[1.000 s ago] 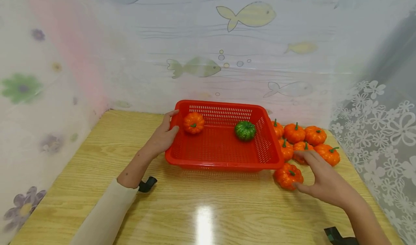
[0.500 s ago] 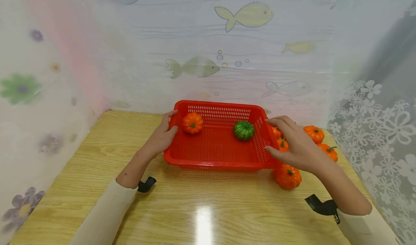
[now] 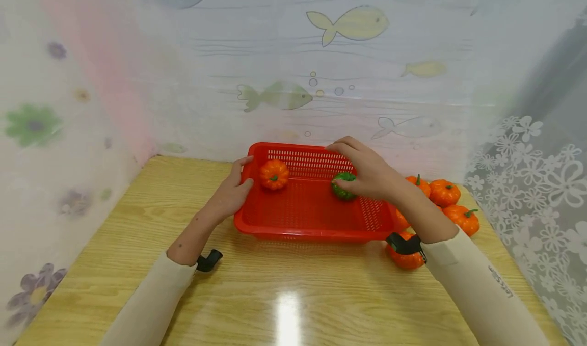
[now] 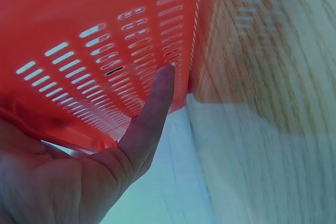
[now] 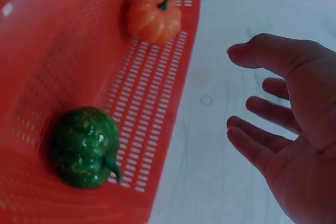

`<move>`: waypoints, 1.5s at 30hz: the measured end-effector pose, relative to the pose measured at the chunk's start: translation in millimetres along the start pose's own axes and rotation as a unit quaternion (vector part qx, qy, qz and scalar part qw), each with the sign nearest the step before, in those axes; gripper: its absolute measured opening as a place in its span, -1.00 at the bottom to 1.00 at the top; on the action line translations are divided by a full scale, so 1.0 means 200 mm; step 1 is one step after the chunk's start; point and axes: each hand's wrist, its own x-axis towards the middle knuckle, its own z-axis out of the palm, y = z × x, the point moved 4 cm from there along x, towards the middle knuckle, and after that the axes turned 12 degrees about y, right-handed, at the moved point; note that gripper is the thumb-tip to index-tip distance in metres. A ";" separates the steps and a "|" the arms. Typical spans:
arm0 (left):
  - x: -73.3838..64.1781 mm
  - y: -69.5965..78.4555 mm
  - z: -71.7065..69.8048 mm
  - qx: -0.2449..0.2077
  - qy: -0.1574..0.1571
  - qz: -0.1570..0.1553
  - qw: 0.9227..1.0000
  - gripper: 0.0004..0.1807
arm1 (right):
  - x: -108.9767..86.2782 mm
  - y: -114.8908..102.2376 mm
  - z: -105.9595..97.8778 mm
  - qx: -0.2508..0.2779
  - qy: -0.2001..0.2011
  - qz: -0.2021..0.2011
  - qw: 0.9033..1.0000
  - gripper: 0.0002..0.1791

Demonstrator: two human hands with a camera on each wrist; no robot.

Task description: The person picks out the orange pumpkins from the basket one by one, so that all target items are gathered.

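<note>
A red slotted plastic basket point(image 3: 312, 233) stands on the wooden table. At its left end my left hand point(image 3: 227, 195) holds the rim, and in the left wrist view one finger point(image 4: 152, 108) lies along the slotted outer wall. Inside sit a small orange pumpkin point(image 3: 274, 175) at the back left and a green pumpkin point(image 3: 344, 194) toward the right. My right hand point(image 3: 367, 170) is over the basket's right half, fingers spread and nothing in them. Its thumb overlaps the green pumpkin in the head view, while the right wrist view has the hand apart from the green pumpkin point(image 5: 86, 148).
Several orange pumpkins point(image 3: 445, 192) cluster on the table right of the basket, partly hidden behind my right forearm. One pumpkin point(image 3: 405, 259) lies nearer the front, under the wrist. A wall sheet with fish drawings point(image 3: 357, 22) rises directly behind the basket.
My right hand has moved left and away from me, from the orange pumpkins on the right to above the basket, empty throughout. The left hand has kept its place on the rim.
</note>
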 end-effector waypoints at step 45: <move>-0.15 0.06 0.02 0.020 0.025 0.004 0.999 -0.33 | 0.40 -0.12 0.66 -0.052 -0.166 -0.042 0.984 -0.16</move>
